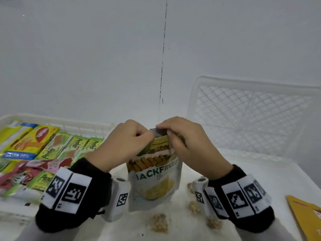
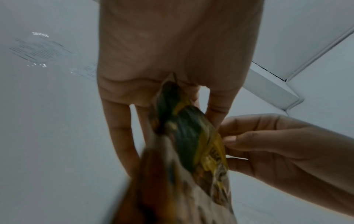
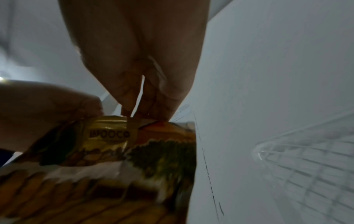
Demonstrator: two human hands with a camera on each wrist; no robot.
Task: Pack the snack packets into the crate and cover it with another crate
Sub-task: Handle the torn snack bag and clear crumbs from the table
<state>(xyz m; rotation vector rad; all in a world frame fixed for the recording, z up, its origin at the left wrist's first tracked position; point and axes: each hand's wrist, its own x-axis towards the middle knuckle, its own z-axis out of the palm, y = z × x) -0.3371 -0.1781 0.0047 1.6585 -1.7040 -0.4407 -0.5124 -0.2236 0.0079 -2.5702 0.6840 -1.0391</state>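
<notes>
A white and yellow jackfruit snack pouch (image 1: pixel 153 181) hangs upright above the table at centre. My left hand (image 1: pixel 128 141) pinches its top edge from the left, and my right hand (image 1: pixel 180 138) pinches the same edge from the right. In the left wrist view the pouch (image 2: pixel 191 144) is crumpled between my fingers, blurred. The right wrist view shows the pouch top (image 3: pixel 114 136) held by both hands. A white crate (image 1: pixel 83 126) at the left holds several green, yellow and red snack packets (image 1: pixel 52 150). A second white crate (image 1: pixel 251 115) leans on its side at the back right.
Small clumps of loose snack pieces (image 1: pixel 159 223) lie on the white table under my hands. A yellow packet (image 1: pixel 305 216) lies at the right edge. A white wall stands close behind.
</notes>
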